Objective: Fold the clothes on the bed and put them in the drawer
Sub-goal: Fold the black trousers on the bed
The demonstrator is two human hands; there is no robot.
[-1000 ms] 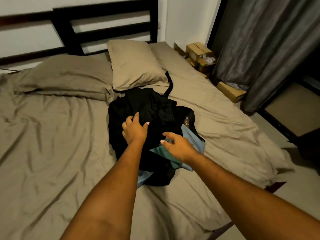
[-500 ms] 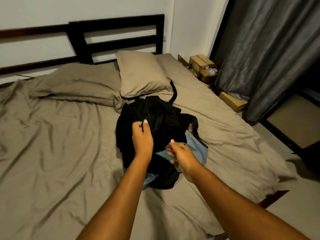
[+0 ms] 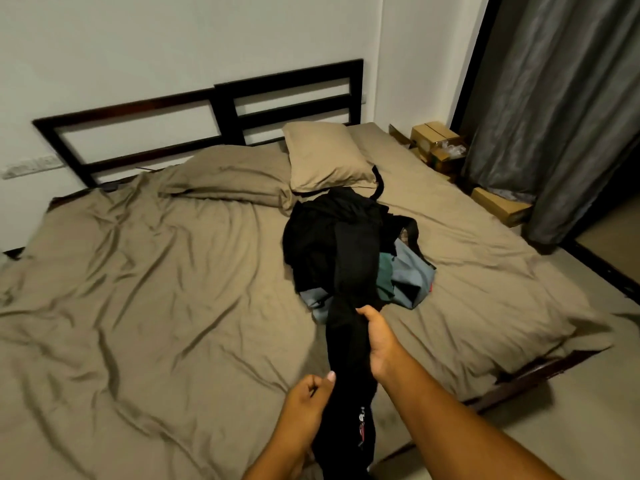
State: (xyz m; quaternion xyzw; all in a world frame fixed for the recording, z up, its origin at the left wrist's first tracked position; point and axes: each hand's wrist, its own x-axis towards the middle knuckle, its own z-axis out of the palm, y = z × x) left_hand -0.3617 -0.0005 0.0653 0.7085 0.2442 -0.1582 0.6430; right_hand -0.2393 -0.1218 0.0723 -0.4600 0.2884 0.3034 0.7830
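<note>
- The black garment [image 3: 349, 341] is drawn out into a long narrow band. Its long axis runs from the pile of clothes [image 3: 332, 237] down towards the lower edge of the view, so one end points at the pillows and the other at the person.
- The garment is held above the bed [image 3: 138, 306], on the bed's right half, with its far end lying on the pile.
- Two hands are seen. The grip of the right hand [image 3: 379, 344] is clenched round the garment about halfway along it, thumb on top.
- The grip of the left hand [image 3: 310, 393] is curled at the garment's left edge, nearer the person. The thumb is pressed to the cloth, and a fold appears to be pinched.
- One pile is counted. It is mostly black, with one teal piece [image 3: 386, 275] and blue-grey cloth [image 3: 410, 268] showing at its right and lower sides.
- Two tan pillows are counted: one upright-lying pillow [image 3: 325, 157] just behind the pile, and one flat pillow [image 3: 228, 178] to its left.
- One dark headboard [image 3: 287, 95] and one grey curtain [image 3: 554, 116] are seen, with cardboard boxes [image 3: 433, 138] on the floor between bed and curtain. Their number cannot be told for certain.
- The garment's near end is cut off by the lower edge, and its far end is lost among the black clothes.
- A small red and white print [image 3: 362, 424] is seen low on the garment but cannot be read.
- The right hand's fingers are hidden behind the cloth.
</note>
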